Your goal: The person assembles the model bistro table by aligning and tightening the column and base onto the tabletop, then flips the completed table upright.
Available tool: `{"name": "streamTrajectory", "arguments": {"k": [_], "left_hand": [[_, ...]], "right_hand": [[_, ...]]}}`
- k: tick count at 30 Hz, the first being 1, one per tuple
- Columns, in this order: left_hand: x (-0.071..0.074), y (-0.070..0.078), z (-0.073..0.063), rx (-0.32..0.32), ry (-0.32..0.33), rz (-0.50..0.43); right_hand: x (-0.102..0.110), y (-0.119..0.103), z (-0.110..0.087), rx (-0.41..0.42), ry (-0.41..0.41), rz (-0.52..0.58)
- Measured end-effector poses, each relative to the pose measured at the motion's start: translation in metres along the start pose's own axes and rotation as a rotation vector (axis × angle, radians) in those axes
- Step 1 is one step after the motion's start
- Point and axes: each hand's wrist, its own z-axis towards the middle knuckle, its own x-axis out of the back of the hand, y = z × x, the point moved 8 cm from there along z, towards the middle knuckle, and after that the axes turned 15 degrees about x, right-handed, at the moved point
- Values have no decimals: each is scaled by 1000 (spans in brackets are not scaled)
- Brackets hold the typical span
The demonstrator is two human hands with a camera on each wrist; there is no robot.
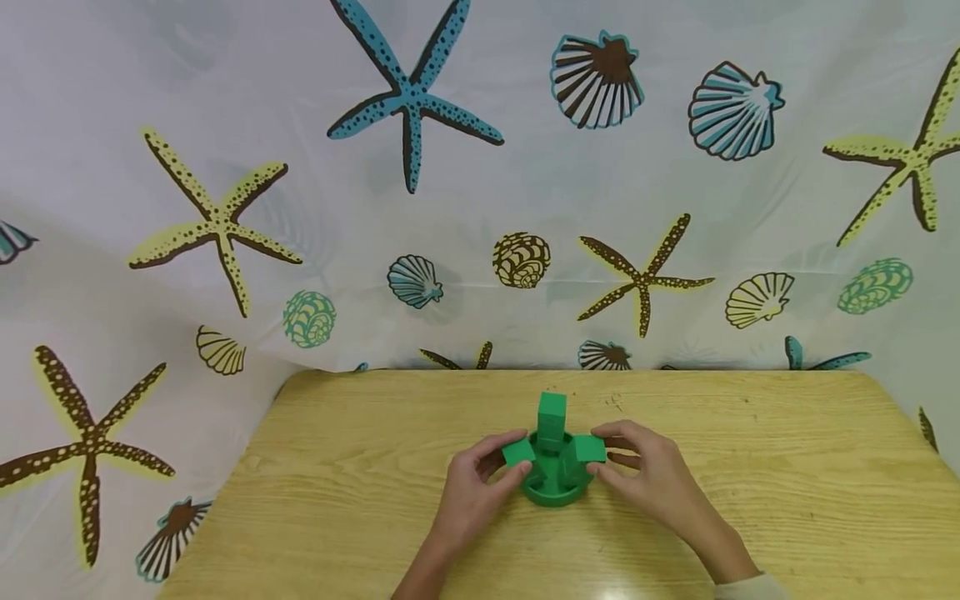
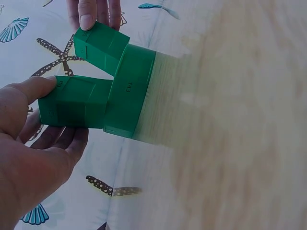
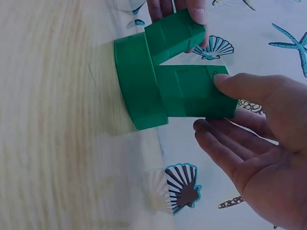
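In the head view a round green base [image 1: 553, 500] sits on the table with three green blocks rising from it. My left hand [image 1: 468, 492] pinches the top of the left block [image 1: 519, 452] between thumb and fingers. The right block [image 1: 589, 448] is held the same way by my right hand [image 1: 660, 479]. Behind them stands the rear block [image 1: 552, 410], with no hand on it. Both held blocks lean outward, their lower ends inside the base's rim. Small dark markings show on the base wall [image 2: 129, 86] in the left wrist view.
The pale wooden table [image 1: 337, 467] stretches out on both sides of the base. A white cloth [image 1: 480, 200] printed with starfish and shells hangs behind the table and along its left side.
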Motion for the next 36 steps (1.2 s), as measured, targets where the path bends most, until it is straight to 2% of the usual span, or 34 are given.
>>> {"name": "streamTrajectory", "arguments": {"k": [6,12,20,24,30,33,36], "left_hand": [[0,1,0,-2,3,4],[0,0,0,4,6,-2],[0,0,1,-11,10,-16],[-1,-1,1,7,2,-14],[-3,-4,1,37,-20,-18],[-2,-6,2,59,-54,-10],[0,-11,4,107,-102,6]], "right_hand": [[-5,7,-1,-40,8,24],[-11,2,1,59,-38,-41],[-11,-7,2,180,-25,-154],[-11,-5,2,155,-41,-153],[-13,5,-2,83,-87,-43],[-17,14,-5,44,-144,-6],[-24,21,-8,23,-215,13]]}}
